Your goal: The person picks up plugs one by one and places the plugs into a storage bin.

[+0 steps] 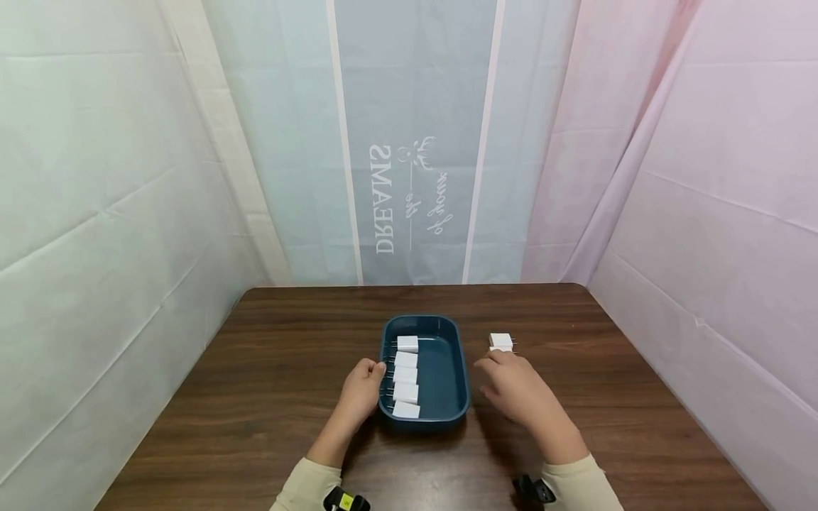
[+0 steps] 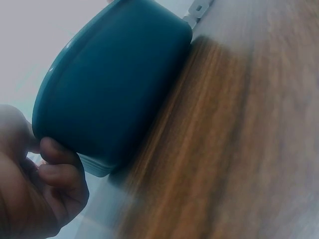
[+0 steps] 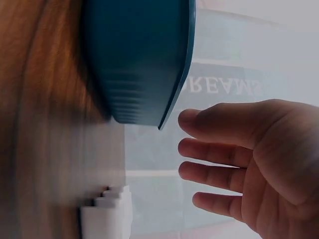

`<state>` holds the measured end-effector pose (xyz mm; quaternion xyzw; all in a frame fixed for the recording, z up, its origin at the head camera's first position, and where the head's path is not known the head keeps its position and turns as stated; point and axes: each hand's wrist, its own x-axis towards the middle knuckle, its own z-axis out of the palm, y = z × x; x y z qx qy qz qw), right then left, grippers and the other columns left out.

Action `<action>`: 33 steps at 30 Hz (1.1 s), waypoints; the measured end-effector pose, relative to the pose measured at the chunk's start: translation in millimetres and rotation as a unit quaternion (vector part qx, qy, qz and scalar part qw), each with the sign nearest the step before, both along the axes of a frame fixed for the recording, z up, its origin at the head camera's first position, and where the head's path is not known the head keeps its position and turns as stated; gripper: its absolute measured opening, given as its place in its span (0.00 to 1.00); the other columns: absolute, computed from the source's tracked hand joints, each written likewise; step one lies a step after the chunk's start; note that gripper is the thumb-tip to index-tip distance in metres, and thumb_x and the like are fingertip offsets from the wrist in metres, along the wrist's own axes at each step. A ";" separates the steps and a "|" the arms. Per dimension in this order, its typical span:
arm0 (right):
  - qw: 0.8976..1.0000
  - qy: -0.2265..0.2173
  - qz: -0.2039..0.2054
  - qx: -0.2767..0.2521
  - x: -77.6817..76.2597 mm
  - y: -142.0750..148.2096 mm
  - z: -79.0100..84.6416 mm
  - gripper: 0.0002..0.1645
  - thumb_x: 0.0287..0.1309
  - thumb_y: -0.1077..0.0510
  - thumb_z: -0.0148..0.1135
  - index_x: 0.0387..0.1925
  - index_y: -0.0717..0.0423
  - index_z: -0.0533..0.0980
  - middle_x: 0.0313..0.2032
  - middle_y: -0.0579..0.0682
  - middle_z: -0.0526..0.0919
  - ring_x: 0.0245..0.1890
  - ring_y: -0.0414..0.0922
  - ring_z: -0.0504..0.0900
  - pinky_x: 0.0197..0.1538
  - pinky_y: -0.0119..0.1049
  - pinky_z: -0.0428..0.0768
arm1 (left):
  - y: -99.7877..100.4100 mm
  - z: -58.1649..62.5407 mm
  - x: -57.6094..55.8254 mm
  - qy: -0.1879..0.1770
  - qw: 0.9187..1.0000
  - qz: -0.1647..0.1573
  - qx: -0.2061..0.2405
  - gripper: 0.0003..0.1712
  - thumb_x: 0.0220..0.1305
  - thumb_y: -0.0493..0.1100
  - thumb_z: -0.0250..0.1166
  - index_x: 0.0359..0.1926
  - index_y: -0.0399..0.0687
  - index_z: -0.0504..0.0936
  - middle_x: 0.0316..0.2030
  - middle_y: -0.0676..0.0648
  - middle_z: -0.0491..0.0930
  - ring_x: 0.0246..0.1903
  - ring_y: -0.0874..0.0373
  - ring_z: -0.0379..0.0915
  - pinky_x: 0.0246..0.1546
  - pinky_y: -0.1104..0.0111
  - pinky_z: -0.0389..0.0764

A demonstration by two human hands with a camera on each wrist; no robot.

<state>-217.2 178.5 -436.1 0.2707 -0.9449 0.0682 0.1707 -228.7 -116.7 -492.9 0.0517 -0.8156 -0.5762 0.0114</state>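
Observation:
A dark blue rectangular tray sits on the table. Along its left side several white charger plugs form a column, prongs facing left. My left hand grips the tray's left rim; the left wrist view shows its curled fingers against the outer wall. To the right of the tray, my right hand hovers with nothing in it. In the right wrist view its thumb and fingers are extended. Just beyond it lie more white plugs, prongs to the right, partly hidden by the hand.
The brown wooden table has pale cloth walls on its left and right. A grey-blue curtain with mirrored lettering hangs behind it. Each forearm wears a dark wrist device at the sleeve.

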 end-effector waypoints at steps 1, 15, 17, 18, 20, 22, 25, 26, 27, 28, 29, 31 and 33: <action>1.000 -0.003 -0.002 -0.003 1.9 2.1 -1.1 0.22 0.50 0.60 0.79 0.48 0.59 0.83 0.45 0.54 0.83 0.46 0.52 0.83 0.50 0.51 0.82 | 0.0 0.1 0.0 -0.001 1.000 -0.001 0.001 0.16 0.81 0.49 0.51 0.46 0.39 0.75 0.29 0.43 0.72 0.19 0.54 0.68 0.19 0.65 0.72; 0.993 -0.084 -0.063 -0.047 24.5 29.3 -23.0 0.25 0.48 0.60 0.81 0.49 0.59 0.83 0.48 0.54 0.83 0.47 0.52 0.82 0.49 0.53 0.82 | 0.6 0.8 0.2 0.005 1.000 0.006 -0.008 0.16 0.81 0.48 0.52 0.45 0.38 0.75 0.28 0.42 0.73 0.18 0.54 0.68 0.17 0.66 0.71; 0.993 -0.083 -0.065 -0.045 26.0 33.2 -27.6 0.25 0.46 0.60 0.81 0.48 0.59 0.83 0.47 0.54 0.83 0.46 0.51 0.83 0.48 0.53 0.82 | 0.7 0.7 0.2 0.004 1.000 0.007 -0.009 0.16 0.81 0.48 0.52 0.45 0.38 0.75 0.29 0.42 0.73 0.18 0.54 0.68 0.18 0.66 0.71; 0.993 -0.083 -0.067 -0.042 27.1 35.0 -28.9 0.24 0.46 0.60 0.81 0.47 0.59 0.83 0.47 0.54 0.83 0.46 0.52 0.83 0.48 0.53 0.82 | 0.7 0.5 0.3 0.003 1.000 0.007 -0.009 0.16 0.81 0.48 0.52 0.45 0.38 0.75 0.29 0.42 0.73 0.19 0.54 0.68 0.18 0.65 0.72; 0.994 -0.078 -0.070 -0.039 29.7 38.2 -29.8 0.24 0.44 0.60 0.82 0.46 0.58 0.83 0.46 0.54 0.83 0.46 0.52 0.83 0.47 0.54 0.82 | 0.9 1.0 0.5 0.001 1.000 0.007 -0.009 0.16 0.81 0.48 0.52 0.45 0.39 0.75 0.29 0.42 0.73 0.19 0.54 0.68 0.18 0.65 0.72; 0.994 -0.072 -0.070 -0.035 31.5 40.6 -29.3 0.24 0.43 0.61 0.82 0.45 0.59 0.83 0.45 0.54 0.83 0.45 0.53 0.83 0.46 0.53 0.82 | 0.9 1.3 0.8 0.000 1.000 0.007 -0.009 0.16 0.81 0.48 0.51 0.45 0.39 0.75 0.29 0.43 0.73 0.19 0.53 0.69 0.18 0.65 0.72; 0.994 -0.072 -0.077 -0.030 33.4 43.1 -28.7 0.24 0.41 0.62 0.82 0.44 0.60 0.83 0.44 0.54 0.83 0.44 0.53 0.83 0.45 0.53 0.82 | 0.5 1.0 0.8 0.001 1.000 0.008 -0.013 0.16 0.81 0.48 0.51 0.45 0.39 0.75 0.29 0.42 0.73 0.20 0.53 0.69 0.18 0.65 0.72; 0.994 -0.073 -0.078 -0.030 33.5 44.0 -29.2 0.24 0.41 0.63 0.82 0.44 0.60 0.83 0.44 0.54 0.83 0.44 0.53 0.83 0.45 0.53 0.82 | 0.5 1.0 0.8 0.001 1.000 0.009 -0.013 0.16 0.81 0.48 0.51 0.45 0.39 0.75 0.29 0.43 0.73 0.20 0.53 0.69 0.18 0.65 0.72; 0.994 -0.074 -0.079 -0.029 33.5 44.9 -29.9 0.24 0.41 0.64 0.82 0.44 0.61 0.83 0.44 0.54 0.83 0.44 0.53 0.83 0.45 0.52 0.82 | 0.4 0.6 0.6 0.000 1.000 0.009 -0.012 0.16 0.81 0.48 0.51 0.45 0.39 0.75 0.29 0.43 0.73 0.19 0.53 0.69 0.18 0.66 0.72; 0.994 -0.075 -0.080 -0.029 33.4 45.7 -30.7 0.25 0.40 0.64 0.82 0.44 0.61 0.83 0.44 0.54 0.83 0.44 0.53 0.83 0.45 0.52 0.82 | 0.4 0.5 0.4 -0.001 1.000 0.010 -0.012 0.16 0.81 0.49 0.51 0.45 0.39 0.75 0.29 0.43 0.72 0.19 0.53 0.68 0.18 0.66 0.71; 0.994 -0.075 -0.080 -0.030 33.4 46.5 -31.4 0.25 0.40 0.65 0.82 0.43 0.61 0.83 0.44 0.54 0.83 0.44 0.53 0.83 0.46 0.52 0.83 | 0.3 0.2 0.1 0.001 1.000 0.010 -0.013 0.16 0.81 0.48 0.51 0.45 0.39 0.75 0.29 0.43 0.72 0.19 0.53 0.68 0.18 0.66 0.71; 0.994 -0.072 -0.079 -0.031 32.5 47.7 -32.8 0.25 0.39 0.67 0.81 0.43 0.61 0.83 0.45 0.55 0.83 0.44 0.54 0.83 0.46 0.52 0.83 | 0.3 0.4 0.1 0.002 1.000 0.010 -0.013 0.16 0.81 0.49 0.51 0.45 0.39 0.75 0.28 0.43 0.72 0.19 0.53 0.68 0.17 0.66 0.71; 0.994 -0.063 -0.080 -0.031 30.9 48.6 -34.3 0.24 0.39 0.69 0.79 0.43 0.62 0.83 0.45 0.55 0.83 0.44 0.54 0.83 0.45 0.52 0.83 | 0.4 1.0 0.0 0.002 1.000 0.010 -0.011 0.16 0.81 0.49 0.52 0.44 0.39 0.75 0.28 0.43 0.72 0.19 0.54 0.68 0.18 0.66 0.71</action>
